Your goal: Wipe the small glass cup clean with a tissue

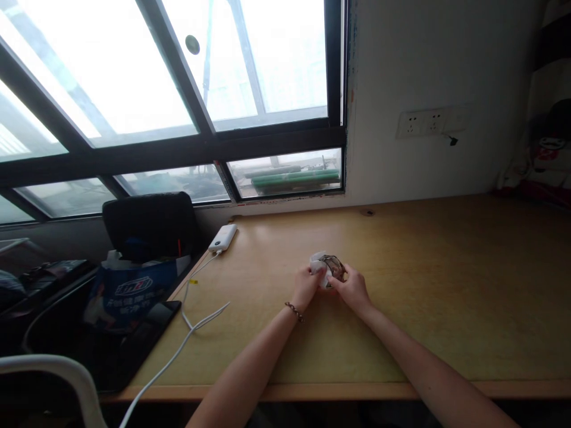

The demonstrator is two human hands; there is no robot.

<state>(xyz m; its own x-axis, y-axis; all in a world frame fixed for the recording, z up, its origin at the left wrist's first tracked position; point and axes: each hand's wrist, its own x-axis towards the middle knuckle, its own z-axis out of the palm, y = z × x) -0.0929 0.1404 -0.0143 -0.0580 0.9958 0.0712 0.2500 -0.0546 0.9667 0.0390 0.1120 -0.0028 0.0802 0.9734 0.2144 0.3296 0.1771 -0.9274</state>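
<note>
Both my hands meet over the middle of a wooden desk (401,297). My left hand (306,287), with a beaded bracelet on its wrist, has its fingers closed on a small white piece, perhaps a cloth or tissue (317,264). My right hand (354,288) pinches a small dark, glinting object (333,267) held against the white piece. What the dark object is I cannot make out.
A white power bank (223,237) lies at the desk's back left, its white cable (196,324) running off the front edge. Left of the desk stand a blue bag (129,291), a black chair back (149,223) and a dark tablet (147,333). Wall sockets (430,122) sit above.
</note>
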